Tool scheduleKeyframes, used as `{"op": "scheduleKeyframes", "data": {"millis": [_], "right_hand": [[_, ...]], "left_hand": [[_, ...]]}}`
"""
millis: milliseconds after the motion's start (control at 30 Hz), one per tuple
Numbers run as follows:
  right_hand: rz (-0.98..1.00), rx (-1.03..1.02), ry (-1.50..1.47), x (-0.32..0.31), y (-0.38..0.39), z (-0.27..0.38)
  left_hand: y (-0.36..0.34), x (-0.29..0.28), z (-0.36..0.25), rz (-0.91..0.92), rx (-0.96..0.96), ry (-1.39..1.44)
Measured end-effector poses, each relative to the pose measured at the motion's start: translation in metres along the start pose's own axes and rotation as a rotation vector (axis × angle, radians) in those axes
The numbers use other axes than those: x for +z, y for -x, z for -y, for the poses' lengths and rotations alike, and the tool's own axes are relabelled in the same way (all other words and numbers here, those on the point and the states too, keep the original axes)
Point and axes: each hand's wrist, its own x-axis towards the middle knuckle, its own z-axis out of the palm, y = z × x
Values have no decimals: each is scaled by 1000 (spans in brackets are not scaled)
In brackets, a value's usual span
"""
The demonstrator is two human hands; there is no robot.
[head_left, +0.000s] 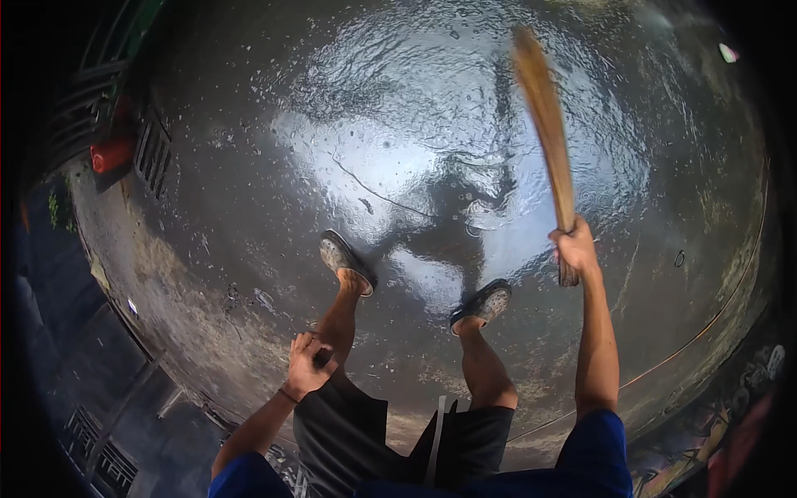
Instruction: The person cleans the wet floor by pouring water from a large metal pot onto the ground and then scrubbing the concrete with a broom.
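Observation:
My right hand is wrapped round the bound lower end of a long tan stick broom. The broom slants up and slightly left from my fist, its bristle tips at the far side over the wet floor. A short dark butt end sticks out below the hand. My left hand is held beside my left thigh, with fingers curled toward the thumb. A dark spot shows between them, and I cannot tell whether it is a gap or a small thing.
My feet in grey clogs stand apart, the left clog ahead of the right clog. Water shines across the concrete. A red container stands by dark railings at the left. A thin cable runs along the right.

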Motion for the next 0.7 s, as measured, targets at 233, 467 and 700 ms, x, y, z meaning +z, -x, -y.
{"op": "scheduleKeyframes", "data": {"millis": [233,467,700], "right_hand": [[-208,-133,-153,29,-182,-60],[410,107,-225,465,-23,219],[764,132,-272,526,38,339]], "left_hand": [[-30,-7,38,-134,120,273],[-1,-57,79,-179,-3,238],[-15,-60,94,-155,34,298]]}}
